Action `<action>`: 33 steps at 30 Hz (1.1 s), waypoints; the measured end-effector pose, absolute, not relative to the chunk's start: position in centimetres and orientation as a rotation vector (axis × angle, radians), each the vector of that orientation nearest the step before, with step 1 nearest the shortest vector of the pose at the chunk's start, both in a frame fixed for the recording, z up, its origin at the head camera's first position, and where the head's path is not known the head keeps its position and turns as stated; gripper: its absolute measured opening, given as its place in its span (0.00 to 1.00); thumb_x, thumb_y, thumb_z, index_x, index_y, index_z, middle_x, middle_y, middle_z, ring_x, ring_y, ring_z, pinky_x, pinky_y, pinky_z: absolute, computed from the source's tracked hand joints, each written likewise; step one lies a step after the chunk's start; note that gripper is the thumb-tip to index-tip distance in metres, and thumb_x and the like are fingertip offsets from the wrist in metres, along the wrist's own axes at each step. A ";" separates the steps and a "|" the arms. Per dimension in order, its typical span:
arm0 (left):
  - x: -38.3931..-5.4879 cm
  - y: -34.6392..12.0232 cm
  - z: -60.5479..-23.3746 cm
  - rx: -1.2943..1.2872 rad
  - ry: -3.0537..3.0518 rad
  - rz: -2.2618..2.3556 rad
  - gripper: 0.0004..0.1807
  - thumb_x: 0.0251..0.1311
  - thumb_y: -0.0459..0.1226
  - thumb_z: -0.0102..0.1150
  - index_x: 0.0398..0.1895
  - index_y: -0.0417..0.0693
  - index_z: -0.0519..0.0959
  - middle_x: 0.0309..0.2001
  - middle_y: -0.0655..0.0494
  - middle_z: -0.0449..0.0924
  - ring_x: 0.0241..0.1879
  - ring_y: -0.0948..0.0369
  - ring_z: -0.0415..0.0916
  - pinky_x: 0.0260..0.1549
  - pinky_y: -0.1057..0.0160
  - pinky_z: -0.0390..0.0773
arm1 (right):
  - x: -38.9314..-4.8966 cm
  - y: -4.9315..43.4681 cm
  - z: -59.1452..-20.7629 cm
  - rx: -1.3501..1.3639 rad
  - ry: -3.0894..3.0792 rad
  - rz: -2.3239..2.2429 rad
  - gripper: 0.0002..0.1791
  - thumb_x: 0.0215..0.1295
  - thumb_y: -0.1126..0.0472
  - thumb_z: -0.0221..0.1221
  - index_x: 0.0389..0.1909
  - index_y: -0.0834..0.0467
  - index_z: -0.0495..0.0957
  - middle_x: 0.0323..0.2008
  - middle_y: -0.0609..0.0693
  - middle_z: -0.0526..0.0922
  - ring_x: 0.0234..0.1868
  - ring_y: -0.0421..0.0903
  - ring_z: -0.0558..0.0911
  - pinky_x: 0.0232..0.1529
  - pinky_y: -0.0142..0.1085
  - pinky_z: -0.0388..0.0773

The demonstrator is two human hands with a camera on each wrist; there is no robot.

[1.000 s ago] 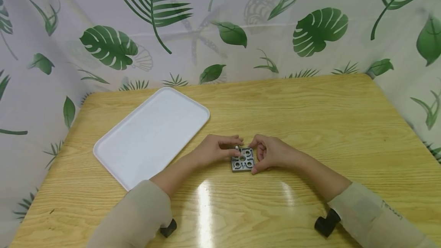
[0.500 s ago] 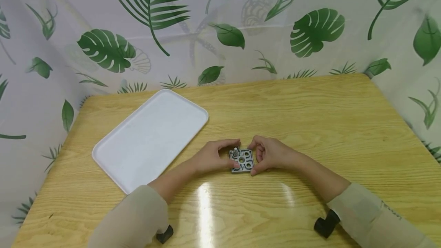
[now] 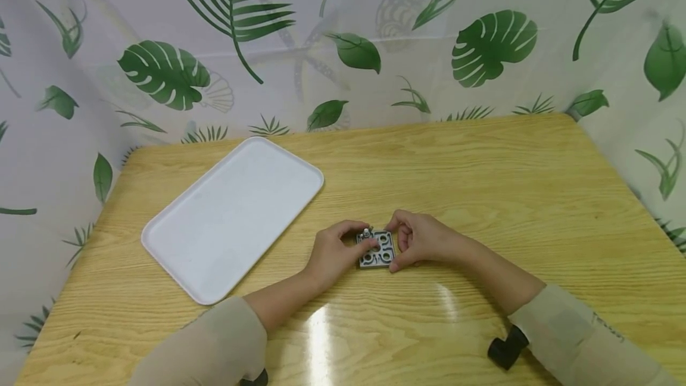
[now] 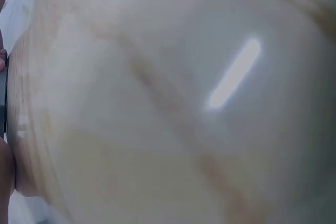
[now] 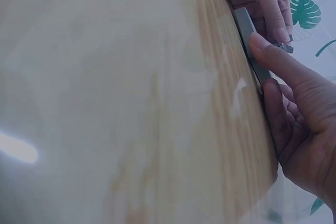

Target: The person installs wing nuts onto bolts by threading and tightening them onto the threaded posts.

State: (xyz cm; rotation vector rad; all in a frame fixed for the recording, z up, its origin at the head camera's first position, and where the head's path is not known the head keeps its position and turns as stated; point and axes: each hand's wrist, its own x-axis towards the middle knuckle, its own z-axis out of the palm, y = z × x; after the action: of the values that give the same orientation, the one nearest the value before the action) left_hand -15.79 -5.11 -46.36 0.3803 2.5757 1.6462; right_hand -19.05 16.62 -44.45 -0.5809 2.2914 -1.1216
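A square grey metal plate (image 3: 377,261) with several round holes lies on the table between both hands. At its far left corner stands a small silver bolt-like part (image 3: 367,233). My left hand (image 3: 333,252) curls its thumb and index finger about this part, the thumb reaching over the plate's middle. My right hand (image 3: 426,239) grips the plate's right side, index finger at the far corner and thumb at the near one. In the right wrist view, the plate (image 5: 244,22) shows edge-on, with the silver part (image 5: 285,48) beside a left fingertip. Contact on the bolt's hidden side is unclear.
A white rectangular tray (image 3: 236,213) lies at the left of the wooden table (image 3: 471,165). Leaf-patterned cloth (image 3: 300,28) hangs behind and at both sides. A black wrist camera (image 3: 506,350) sits under the right sleeve. The left wrist view shows mostly tabletop (image 4: 131,103).
The left hand spread its fingers apart around the bolt-like part, then brought its thumb inward across the plate, its wrist swinging nearer. The right hand keeps its hold on the plate.
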 end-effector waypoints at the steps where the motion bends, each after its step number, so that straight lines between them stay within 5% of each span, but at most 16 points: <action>1: -15.8 -5.2 -46.4 0.374 2.567 1.655 0.19 0.52 0.44 0.69 0.46 0.45 0.81 0.47 0.54 0.83 0.51 0.60 0.77 0.54 0.62 0.74 | -19.0 16.6 -44.5 -0.580 2.293 -1.121 0.36 0.39 0.53 0.77 0.48 0.60 0.70 0.23 0.48 0.76 0.23 0.43 0.73 0.24 0.31 0.70; 16: -16.0 -5.4 -46.4 0.449 2.508 1.744 0.15 0.56 0.40 0.66 0.45 0.43 0.82 0.45 0.52 0.84 0.47 0.60 0.79 0.47 0.66 0.77 | -19.1 16.5 -44.3 -0.586 2.286 -1.122 0.36 0.39 0.55 0.77 0.48 0.61 0.70 0.23 0.48 0.76 0.21 0.42 0.73 0.22 0.30 0.71; 33: -19.6 -7.4 -43.9 0.678 2.234 1.283 0.14 0.62 0.40 0.59 0.50 0.49 0.80 0.51 0.57 0.81 0.52 0.64 0.75 0.54 0.65 0.72 | -19.1 16.4 -44.5 -0.584 2.281 -1.122 0.35 0.40 0.55 0.76 0.47 0.62 0.69 0.21 0.48 0.76 0.20 0.41 0.73 0.21 0.30 0.71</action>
State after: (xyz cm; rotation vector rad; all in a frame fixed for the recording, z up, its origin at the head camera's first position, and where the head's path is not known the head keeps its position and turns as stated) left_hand -19.64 -7.38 -43.92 0.6782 2.2343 1.2835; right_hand -19.13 16.45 -44.45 -0.5836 2.2809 -1.1220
